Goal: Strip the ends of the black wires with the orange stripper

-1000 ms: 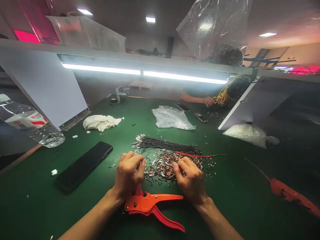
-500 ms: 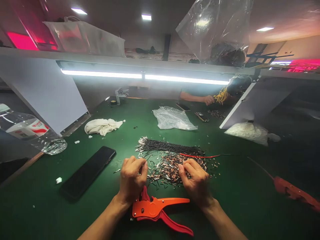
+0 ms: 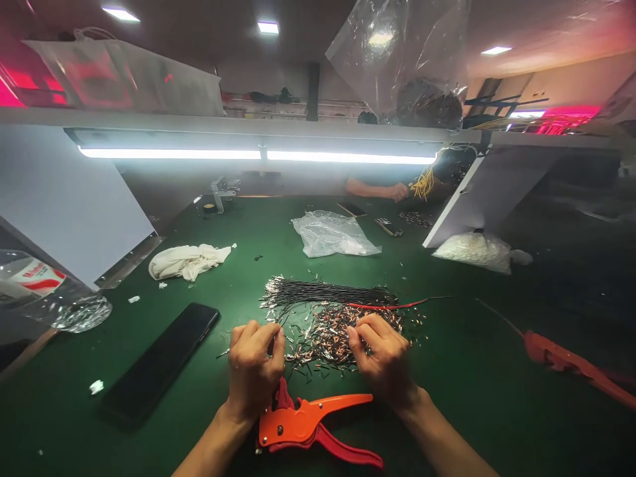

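Note:
My left hand (image 3: 254, 371) and my right hand (image 3: 381, 358) rest on the green table (image 3: 472, 384), both with fingers curled into a pinch at the near edge of a pile of short stripped wire pieces (image 3: 328, 334). What each pinch holds is too small to name. Behind the pile lies a bundle of black wires (image 3: 328, 292) with a red wire (image 3: 387, 305) across it. An orange wire stripper (image 3: 311, 424) lies between my wrists, partly under my left hand.
A black phone (image 3: 159, 361) lies left of my hands, a white cloth (image 3: 186, 260) and a plastic bottle (image 3: 44, 291) further left. Clear bags (image 3: 332, 235) sit behind. A red tool (image 3: 571, 364) lies at the right. Another person's hand (image 3: 397, 192) holds yellow wires across the table.
My hands stay pinched at the pile with small finger movements. The view has shifted slightly, so everything sits a little to the left.

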`<control>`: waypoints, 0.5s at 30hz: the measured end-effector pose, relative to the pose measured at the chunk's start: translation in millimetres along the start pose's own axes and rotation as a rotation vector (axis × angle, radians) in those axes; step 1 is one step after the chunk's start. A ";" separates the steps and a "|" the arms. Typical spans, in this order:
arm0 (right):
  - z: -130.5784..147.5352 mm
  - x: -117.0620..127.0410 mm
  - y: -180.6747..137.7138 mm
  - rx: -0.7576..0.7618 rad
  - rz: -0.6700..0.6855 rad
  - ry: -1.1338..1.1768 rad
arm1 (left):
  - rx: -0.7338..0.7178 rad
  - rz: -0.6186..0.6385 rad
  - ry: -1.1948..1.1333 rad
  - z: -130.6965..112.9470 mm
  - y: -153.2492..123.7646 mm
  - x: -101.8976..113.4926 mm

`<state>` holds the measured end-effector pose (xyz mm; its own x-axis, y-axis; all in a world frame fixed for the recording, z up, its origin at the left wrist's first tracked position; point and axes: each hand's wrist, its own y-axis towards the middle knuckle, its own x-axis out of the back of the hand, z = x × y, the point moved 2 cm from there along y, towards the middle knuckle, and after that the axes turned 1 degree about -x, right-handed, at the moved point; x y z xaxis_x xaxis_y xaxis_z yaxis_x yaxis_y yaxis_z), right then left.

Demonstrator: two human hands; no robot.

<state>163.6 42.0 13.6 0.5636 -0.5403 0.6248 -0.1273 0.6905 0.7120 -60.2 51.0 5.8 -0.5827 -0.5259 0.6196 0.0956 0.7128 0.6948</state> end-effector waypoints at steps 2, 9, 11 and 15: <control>1.3 1.1 0.9 0.011 -0.004 0.008 | -0.015 -0.006 0.014 0.3 0.6 0.7; 1.5 10.7 1.0 0.027 -0.009 0.053 | -0.011 -0.028 0.092 4.8 4.5 -0.3; 3.2 13.0 0.3 0.035 -0.009 0.064 | -0.012 -0.024 0.110 5.3 5.4 -2.3; 7.8 17.1 -0.1 0.064 -0.012 0.070 | -0.010 -0.001 0.124 5.8 5.3 -6.9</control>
<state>166.9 29.0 26.7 0.6209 -0.5118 0.5938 -0.1713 0.6506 0.7398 -60.4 61.1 3.1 -0.4787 -0.5800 0.6591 0.1040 0.7080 0.6985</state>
